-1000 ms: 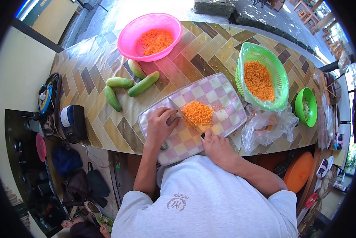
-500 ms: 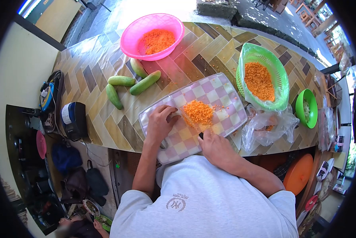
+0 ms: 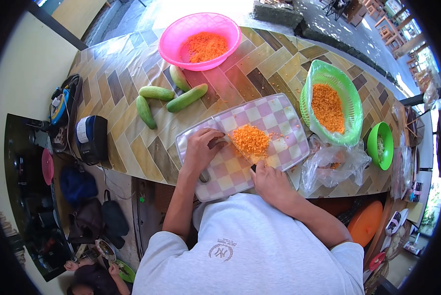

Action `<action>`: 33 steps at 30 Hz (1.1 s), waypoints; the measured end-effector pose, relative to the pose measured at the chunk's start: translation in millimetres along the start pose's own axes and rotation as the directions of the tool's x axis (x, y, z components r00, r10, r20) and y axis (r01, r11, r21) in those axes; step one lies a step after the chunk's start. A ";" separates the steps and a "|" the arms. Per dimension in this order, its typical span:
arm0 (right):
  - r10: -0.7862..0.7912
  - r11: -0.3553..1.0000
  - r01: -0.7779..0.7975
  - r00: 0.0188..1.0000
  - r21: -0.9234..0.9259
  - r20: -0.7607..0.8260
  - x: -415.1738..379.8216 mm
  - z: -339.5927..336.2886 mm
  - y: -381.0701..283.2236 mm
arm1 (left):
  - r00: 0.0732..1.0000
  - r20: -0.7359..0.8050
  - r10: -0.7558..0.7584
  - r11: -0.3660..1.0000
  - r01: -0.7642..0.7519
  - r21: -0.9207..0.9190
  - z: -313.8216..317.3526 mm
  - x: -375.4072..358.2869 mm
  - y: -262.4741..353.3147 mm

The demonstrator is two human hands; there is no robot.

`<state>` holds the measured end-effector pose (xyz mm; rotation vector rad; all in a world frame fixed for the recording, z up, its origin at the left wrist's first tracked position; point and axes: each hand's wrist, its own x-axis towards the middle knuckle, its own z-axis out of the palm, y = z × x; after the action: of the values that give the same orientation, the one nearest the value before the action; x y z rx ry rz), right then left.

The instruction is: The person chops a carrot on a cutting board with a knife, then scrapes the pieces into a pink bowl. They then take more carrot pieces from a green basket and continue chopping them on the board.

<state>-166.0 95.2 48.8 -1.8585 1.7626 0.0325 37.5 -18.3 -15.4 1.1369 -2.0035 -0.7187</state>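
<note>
A knife with a black handle is gripped in my right hand, low over the board. Its thin blade runs up and left along the edge of a heap of finely chopped orange carrot. My left hand has its fingers bent together at the blade's far end and appears to pinch the tip. Beneath both hands lies a pink-and-white checked cutting board, with a few carrot bits scattered right of the heap. A dark oval spot shows near the board's left edge, by my left wrist.
Several cucumbers lie beyond the board. Chopped carrot fills part of a pink basket and a bag-lined green basket. A plastic bag and a green bowl are at right. Another person is at lower left.
The view has shifted slightly, so the table things sit a little further right. Both hands keep their places at the knife and carrot heap. The other person's arms have moved.
</note>
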 end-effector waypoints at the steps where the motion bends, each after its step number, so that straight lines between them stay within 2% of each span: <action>1: 0.015 0.999 -0.016 0.999 0.030 0.042 2.8 -9.7 -5.3 | 1.000 0.005 -0.005 1.000 0.005 -0.007 -0.7 0.1 -1.9; 2: 0.032 0.997 -0.037 0.996 0.062 0.087 2.4 -15.8 -9.9 | 1.000 0.014 -0.011 1.000 0.011 -0.015 -1.5 -1.3 -2.9; 5: 0.028 0.994 -0.035 0.997 0.103 0.072 -8.7 -18.4 -13.6 | 0.997 0.034 -0.068 0.996 0.070 -0.061 -4.7 -1.5 2.7; 8: 0.094 0.993 -0.104 0.978 0.049 0.188 -13.1 -32.0 -19.2 | 1.000 0.002 0.013 1.000 -0.013 -0.015 -3.8 -1.7 -3.3; 11: 0.036 0.999 -0.034 0.993 -0.022 0.115 -6.4 -9.8 -6.7 | 1.000 0.022 0.006 1.000 -0.006 0.000 -4.8 -1.5 -3.4; 14: 0.036 0.999 -0.032 0.995 -0.043 0.091 -1.6 -7.9 -8.2 | 0.999 0.004 0.050 0.999 -0.050 0.021 -3.7 -2.1 -5.1; 17: 0.066 0.998 -0.068 0.988 0.008 0.139 -10.4 -24.2 -22.5 | 0.999 0.001 0.049 0.999 -0.049 0.015 -5.3 -2.7 -4.3; 20: 0.077 0.997 -0.075 0.993 -0.023 0.088 -3.1 1.0 -6.9 | 1.000 0.012 0.006 1.000 -0.006 0.009 -5.9 -3.0 -1.6; 23: 0.033 0.999 -0.035 0.995 0.022 0.093 0.9 -9.3 -10.4 | 1.000 0.020 -0.005 1.000 0.006 -0.021 -5.4 -2.8 -1.3; 26: 0.036 0.997 -0.045 0.987 0.056 0.154 -7.0 -19.1 -21.3 | 1.000 0.024 0.001 1.000 -0.001 -0.014 -7.0 -3.6 -3.5; 29: 0.005 0.999 -0.002 0.999 -0.048 0.049 0.2 3.0 -5.9 | 1.000 0.002 -0.009 1.000 0.009 0.003 -6.1 -3.6 -1.7; 33: 0.002 1.000 -0.002 0.994 0.003 0.112 3.6 -6.0 -16.5 | 1.000 0.006 -0.013 1.000 0.013 -0.006 -6.5 -4.7 -3.1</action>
<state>-152.5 88.9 58.7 -1.8166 1.6873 0.1325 45.8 -16.4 -15.3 1.1466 -1.9993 -0.7352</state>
